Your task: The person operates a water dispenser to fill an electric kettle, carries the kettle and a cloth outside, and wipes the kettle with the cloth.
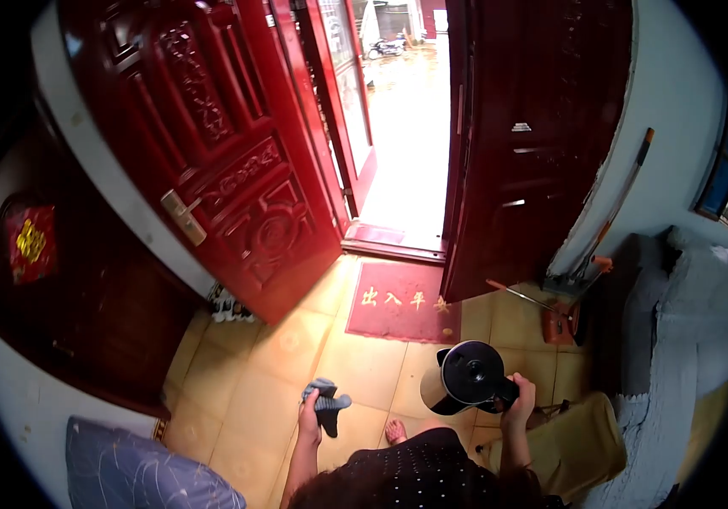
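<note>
My right hand [520,402] is closed around the black handle of a kettle [471,371]. The kettle has a black lid and a pale body, and I look down on it from above, over the tiled floor. On the other side, my left hand [309,414] grips a small grey and black cloth [328,405] that hangs from the fingers. Its exact kind, perhaps a sock or a rag, I cannot make out.
A red door [237,170] stands open on the left, and a dark red door leaf [533,153] is on the right. Between them a red doormat [402,327] lies at the sill. An orange dustpan [560,322], an olive chair [580,441] and a blue-grey covered item [139,467] are nearby.
</note>
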`<state>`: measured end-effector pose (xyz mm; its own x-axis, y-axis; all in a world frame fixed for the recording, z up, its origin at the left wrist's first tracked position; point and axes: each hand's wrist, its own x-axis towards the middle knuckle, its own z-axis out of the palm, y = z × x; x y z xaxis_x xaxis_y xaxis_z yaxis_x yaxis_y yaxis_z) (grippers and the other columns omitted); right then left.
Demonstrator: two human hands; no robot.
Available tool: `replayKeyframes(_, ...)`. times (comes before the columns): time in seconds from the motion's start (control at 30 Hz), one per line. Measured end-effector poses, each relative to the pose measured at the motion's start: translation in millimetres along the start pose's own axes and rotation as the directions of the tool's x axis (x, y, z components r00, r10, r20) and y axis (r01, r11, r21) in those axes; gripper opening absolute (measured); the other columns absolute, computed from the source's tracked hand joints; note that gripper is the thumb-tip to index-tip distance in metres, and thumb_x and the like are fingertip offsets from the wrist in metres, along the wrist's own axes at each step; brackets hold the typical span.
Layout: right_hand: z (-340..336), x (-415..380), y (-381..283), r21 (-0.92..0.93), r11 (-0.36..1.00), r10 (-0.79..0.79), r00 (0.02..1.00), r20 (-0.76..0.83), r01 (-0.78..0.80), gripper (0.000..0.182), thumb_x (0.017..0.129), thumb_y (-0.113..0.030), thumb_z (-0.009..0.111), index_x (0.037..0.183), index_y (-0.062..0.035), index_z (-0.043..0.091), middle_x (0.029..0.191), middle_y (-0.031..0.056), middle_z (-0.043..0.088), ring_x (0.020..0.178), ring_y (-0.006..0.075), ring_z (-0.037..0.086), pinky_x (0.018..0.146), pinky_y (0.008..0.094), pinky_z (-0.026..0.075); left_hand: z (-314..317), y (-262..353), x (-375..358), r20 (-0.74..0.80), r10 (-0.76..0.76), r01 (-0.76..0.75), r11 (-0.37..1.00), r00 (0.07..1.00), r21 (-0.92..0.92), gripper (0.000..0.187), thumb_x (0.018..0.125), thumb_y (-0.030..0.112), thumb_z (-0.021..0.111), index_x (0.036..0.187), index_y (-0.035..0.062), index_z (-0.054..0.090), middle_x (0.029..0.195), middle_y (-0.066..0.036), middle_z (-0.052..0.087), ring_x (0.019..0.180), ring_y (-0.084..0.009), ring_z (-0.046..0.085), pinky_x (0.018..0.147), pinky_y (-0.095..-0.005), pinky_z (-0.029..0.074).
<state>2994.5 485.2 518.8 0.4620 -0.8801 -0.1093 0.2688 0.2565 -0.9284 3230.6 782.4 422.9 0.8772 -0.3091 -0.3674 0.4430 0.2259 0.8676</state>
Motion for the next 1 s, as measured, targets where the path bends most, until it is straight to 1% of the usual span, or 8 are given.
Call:
replayKeyframes(0.3, 103.2, 223.0, 28.7, -0.142, 0.990, -0.035, 0.996, -0.086, 0.022, 0.042, 0.088, -0.028, 0.043, 0.055, -0.0039, 0.053, 0.049, 0.0046, 0.049, 0.042, 0.0111, 0.044, 0.041, 0.0242, 0.033, 174.4, 54.6, 284.6, 0.195, -0.058, 0.023, 0.984, 0.979, 0.177, 0.029, 0.089, 0.026, 0.055, 0.106, 0.0032, 0.060, 0.099, -0.005, 0.062, 0.092, -0.0144, 0.058, 0.085, -0.0279, 0.043)
replayKeyframes(0.4, 140.7, 316.1, 62.0, -0.791, 0.342, -0.715, 0.687, 0.132, 0.508, 0.037, 0.089, -0.024, 0.044, 0.062, -0.0012, 0.057, 0.062, 0.0067, 0.056, 0.058, 0.0133, 0.051, 0.054, 0.0272, 0.041, 219.5, 64.3, 369.7, 0.212, -0.033, -0.001, 0.988, 0.977, 0.156, 0.028, 0.088, 0.024, 0.056, 0.106, 0.0030, 0.060, 0.100, -0.005, 0.061, 0.095, -0.0157, 0.057, 0.089, -0.0287, 0.042)
replayKeyframes(0.47, 177.7, 363.8, 32.8, -0.436, 0.894, -0.123, 0.992, -0.018, 0.103, 0.033, 0.090, -0.019, 0.044, 0.067, -0.0004, 0.059, 0.072, 0.0084, 0.058, 0.070, 0.0161, 0.053, 0.066, 0.0304, 0.043, 253.9, 83.2, 412.0, 0.234, -0.012, -0.023, 0.989, 0.972, 0.147, 0.027, 0.088, 0.023, 0.055, 0.105, 0.0028, 0.059, 0.100, -0.005, 0.061, 0.094, -0.0154, 0.057, 0.087, -0.0286, 0.042)
replayKeyframes(0.6, 232.7, 477.7, 46.9, -0.588, 0.637, -0.470, 0.856, 0.218, 0.499, 0.032, 0.089, -0.019, 0.044, 0.066, -0.0017, 0.059, 0.068, 0.0076, 0.057, 0.065, 0.0138, 0.052, 0.062, 0.0287, 0.043, 294.6, 111.6, 497.4, 0.180, -0.041, 0.005, 0.981, 0.983, 0.192, 0.025, 0.089, 0.020, 0.055, 0.104, 0.0017, 0.060, 0.098, -0.006, 0.062, 0.093, -0.0156, 0.058, 0.086, -0.0278, 0.044)
replayKeyframes(0.7, 276.0, 558.9, 56.9, -0.441, 0.787, -0.415, 0.899, 0.139, 0.432, 0.039, 0.086, -0.022, 0.043, 0.059, 0.0002, 0.057, 0.054, 0.0055, 0.054, 0.048, 0.0139, 0.049, 0.051, 0.0276, 0.040, 334.6, 144.3, 549.0, 0.211, 0.043, -0.062, 0.995, 0.977, 0.081, 0.026, 0.086, 0.021, 0.058, 0.101, 0.0008, 0.061, 0.094, -0.005, 0.063, 0.088, -0.0151, 0.059, 0.081, -0.0280, 0.045)
replayKeyframes(0.8, 312.2, 618.3, 38.6, -0.297, 0.954, 0.011, 0.992, 0.125, 0.027, 0.038, 0.085, -0.022, 0.045, 0.057, -0.0001, 0.059, 0.053, 0.0064, 0.056, 0.051, 0.0135, 0.052, 0.053, 0.0266, 0.042, 370.8, 165.6, 619.4, 0.249, 0.069, -0.081, 0.996, 0.966, 0.041, 0.025, 0.086, 0.020, 0.058, 0.100, 0.0002, 0.061, 0.094, -0.006, 0.063, 0.088, -0.0152, 0.059, 0.080, -0.0279, 0.045)
replayKeyframes(0.9, 316.7, 707.0, 104.1, -0.496, 0.740, -0.449, 0.883, 0.140, 0.455, 0.028, 0.086, -0.017, 0.046, 0.069, -0.0007, 0.061, 0.066, 0.0073, 0.060, 0.060, 0.0144, 0.054, 0.057, 0.0274, 0.043, 415.8, 182.2, 709.7, 0.310, 0.034, -0.053, 0.997, 0.950, 0.054, 0.025, 0.086, 0.020, 0.058, 0.101, 0.0000, 0.061, 0.094, -0.006, 0.063, 0.088, -0.0154, 0.059, 0.080, -0.0279, 0.045)
replayKeyframes(1.0, 363.9, 750.8, 72.0, -0.257, 0.953, -0.148, 0.987, 0.055, 0.157, 0.031, 0.088, -0.018, 0.041, 0.069, -0.0021, 0.059, 0.066, 0.0044, 0.059, 0.059, 0.0120, 0.053, 0.054, 0.0261, 0.040, 472.7, 206.3, 793.4, 0.387, -0.035, -0.001, 0.996, 0.921, 0.095, 0.025, 0.086, 0.020, 0.058, 0.101, -0.0003, 0.061, 0.094, -0.006, 0.063, 0.088, -0.0157, 0.059, 0.081, -0.0280, 0.045)
